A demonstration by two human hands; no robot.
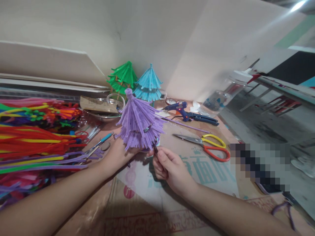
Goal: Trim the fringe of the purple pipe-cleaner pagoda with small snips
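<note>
- Gripping from below, the left hand (117,154) was closed on the underside of the purple pipe-cleaner tree (140,123) and held it upright above the cardboard sheet (137,200).
- The right hand (169,168) sat just right of and below the tree, its thumb and forefinger pinched narrowly on a thin dark stick (155,149) whose tip met the tree's lowest fringe; whether the stick was a tool or a stem could not be told.
- Behind the tree stood a green tree (122,77) and a blue tree (149,83), side by side against the wall.
- Left of the tree lay a heap of coloured pipe cleaners (36,134), with a blue-handled tool (100,144) near the left hand.
- Right of the tree, the yellow-and-red scissors (209,146) lay flat on the cardboard, apart from both hands.
- Behind and to the right of the tree rested a blue glue gun (180,109), and beyond that a clear plastic bottle (221,95) lay tilted.
</note>
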